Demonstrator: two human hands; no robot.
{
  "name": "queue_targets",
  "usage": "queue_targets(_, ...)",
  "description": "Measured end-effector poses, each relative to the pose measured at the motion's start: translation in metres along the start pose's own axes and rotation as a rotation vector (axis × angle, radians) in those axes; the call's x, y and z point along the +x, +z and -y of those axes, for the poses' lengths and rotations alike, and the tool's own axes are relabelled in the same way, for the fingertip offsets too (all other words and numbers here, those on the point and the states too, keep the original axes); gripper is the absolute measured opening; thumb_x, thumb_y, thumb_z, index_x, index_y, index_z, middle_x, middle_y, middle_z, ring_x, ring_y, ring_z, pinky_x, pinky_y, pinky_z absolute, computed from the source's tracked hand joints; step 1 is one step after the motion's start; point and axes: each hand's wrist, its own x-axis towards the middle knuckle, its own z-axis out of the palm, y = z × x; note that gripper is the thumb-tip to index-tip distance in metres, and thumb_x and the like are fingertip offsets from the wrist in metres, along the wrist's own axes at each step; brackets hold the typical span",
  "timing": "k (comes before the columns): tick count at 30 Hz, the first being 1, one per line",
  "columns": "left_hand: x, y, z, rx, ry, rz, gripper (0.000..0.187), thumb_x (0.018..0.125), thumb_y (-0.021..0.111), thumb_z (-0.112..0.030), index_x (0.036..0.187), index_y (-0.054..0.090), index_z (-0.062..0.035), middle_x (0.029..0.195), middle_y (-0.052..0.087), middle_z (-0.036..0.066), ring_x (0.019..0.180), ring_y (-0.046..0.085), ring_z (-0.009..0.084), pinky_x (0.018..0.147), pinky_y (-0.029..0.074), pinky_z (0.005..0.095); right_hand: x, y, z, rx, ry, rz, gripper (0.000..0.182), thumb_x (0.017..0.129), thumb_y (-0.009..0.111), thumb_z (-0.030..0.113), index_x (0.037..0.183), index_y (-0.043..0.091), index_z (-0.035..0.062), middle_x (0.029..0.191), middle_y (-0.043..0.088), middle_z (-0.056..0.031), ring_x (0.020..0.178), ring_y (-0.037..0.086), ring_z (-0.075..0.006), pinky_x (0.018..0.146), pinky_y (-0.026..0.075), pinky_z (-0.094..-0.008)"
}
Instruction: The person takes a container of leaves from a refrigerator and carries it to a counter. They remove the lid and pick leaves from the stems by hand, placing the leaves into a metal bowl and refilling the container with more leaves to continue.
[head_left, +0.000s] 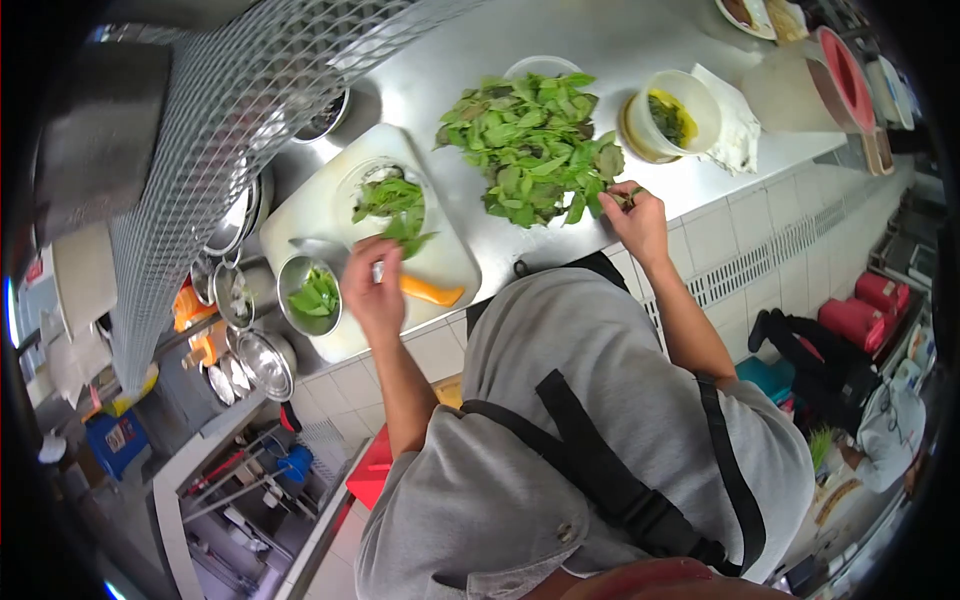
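A large heap of green leaves [530, 150], some darkened, lies on the steel counter. At its right edge my right hand [640, 220] is closed, with a dark leaf pinched between thumb and fingers. My left hand [375, 290] hovers over the white cutting board [290, 220], its fingers closed against green leaves [408, 236]. Those leaves overlap the rim of a clear round dish [350, 180] holding more leaves. Left of that hand, a metal bowl [293, 320] contains leaves [316, 293]. An orange handle [430, 290] lies on the board beside my left hand; what it belongs to is partly hidden.
A white tub [702, 105] with yellow liquid and leaves stands right of the heap, near a crumpled white cloth [738, 135]. A large pitcher [790, 90] is at far right. Metal mesh [250, 70] rises at left. Another person [885, 430] is at lower right.
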Motion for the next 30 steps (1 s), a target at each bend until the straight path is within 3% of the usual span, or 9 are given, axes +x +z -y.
queue_targets(2,-0.004,-0.042,0.015,0.092,-0.182,-0.200,0.011,0.090,0.064,0.000,0.101,0.063,0.0031,0.099,0.066,0.011,0.082,0.062,0.0159,0.076,0.051,0.0262,0.005,0.011,-0.014,-0.147,-0.081,-0.033,0.029,0.079,0.073,0.023,0.095,0.070,-0.0012,0.078,0.070,-0.0191,0.065,0.067,-0.0291,0.063,0.053,-0.0366)
queue_targets(6,-0.003,-0.111,0.036,0.039,-0.142,-0.473,0.018,0.093,0.062,-0.004,0.109,0.060,0.0038,0.100,0.066,0.013,0.084,0.062,0.0138,0.074,0.050,0.0245,0.009,0.019,-0.026,-0.080,-0.058,0.041,0.028,0.082,0.071,0.020,0.096,0.069,-0.0043,0.079,0.069,-0.0193,0.066,0.068,-0.0252,0.064,0.053,-0.0345)
queue_targets(10,-0.011,-0.149,0.067,0.304,-0.257,-0.541,0.017,0.094,0.062,-0.010,0.105,0.064,0.0031,0.090,0.069,0.012,0.078,0.063,0.0126,0.070,0.051,0.0260,0.007,0.007,-0.016,-0.025,-0.091,0.121,0.021,0.086,0.070,0.017,0.092,0.065,-0.0033,0.072,0.065,-0.0099,0.060,0.055,-0.0126,0.059,0.046,-0.0283)
queue_targets(12,-0.021,-0.161,0.083,0.617,-0.322,-0.248,0.020,0.094,0.061,-0.017,0.104,0.067,-0.0002,0.092,0.069,0.013,0.079,0.066,0.0238,0.071,0.052,0.0317,0.006,-0.001,-0.015,0.114,-0.076,0.208,0.018,0.086,0.069,0.015,0.091,0.063,-0.0017,0.072,0.059,-0.0014,0.059,0.046,-0.0070,0.056,0.040,-0.0239)
queue_targets(15,-0.026,-0.147,0.088,0.751,-0.072,-0.384,0.020,0.094,0.060,-0.017,0.103,0.067,-0.0008,0.097,0.067,0.013,0.085,0.065,0.0273,0.072,0.052,0.0331,0.006,-0.011,-0.002,0.297,-0.099,0.278,0.012,0.088,0.067,0.010,0.088,0.060,0.0009,0.075,0.054,0.0031,0.062,0.041,-0.0035,0.054,0.033,-0.0209)
queue_targets(17,-0.023,-0.124,0.053,0.525,-0.289,-0.585,0.021,0.095,0.060,-0.018,0.106,0.066,-0.0013,0.100,0.067,0.011,0.088,0.062,0.0184,0.074,0.050,0.0291,0.002,-0.021,0.014,0.453,-0.055,0.319,0.007,0.088,0.066,0.006,0.087,0.060,0.0019,0.078,0.055,0.0019,0.064,0.043,-0.0036,0.055,0.034,-0.0210)
queue_targets(20,-0.006,-0.064,0.014,0.166,-0.222,-0.408,0.016,0.097,0.056,-0.012,0.100,0.066,0.0004,0.095,0.065,0.006,0.087,0.060,0.0141,0.078,0.048,0.0267,0.002,-0.018,0.039,0.549,0.031,0.360,0.011,0.086,0.068,0.008,0.092,0.059,0.0037,0.076,0.056,0.0001,0.063,0.048,-0.0059,0.055,0.038,-0.0229)
queue_targets(25,0.023,0.059,-0.066,-0.221,-0.054,0.185,0.018,0.084,0.070,-0.008,0.101,0.066,-0.0025,0.098,0.066,0.007,0.082,0.063,0.0157,0.067,0.050,0.0265,0.003,0.000,0.082,1.005,0.112,0.498,0.015,0.088,0.068,0.009,0.098,0.059,0.0027,0.069,0.056,0.0000,0.059,0.048,-0.0079,0.056,0.039,-0.0236)
queue_targets(30,0.018,0.101,-0.069,-0.348,-0.327,0.355,0.017,0.084,0.073,-0.012,0.096,0.065,-0.0017,0.085,0.066,0.004,0.072,0.060,0.0102,0.063,0.048,0.0236,0.000,0.005,0.098,1.016,0.061,0.568,0.012,0.089,0.068,0.008,0.097,0.062,0.0025,0.071,0.058,0.0008,0.059,0.047,-0.0059,0.055,0.039,-0.0233)
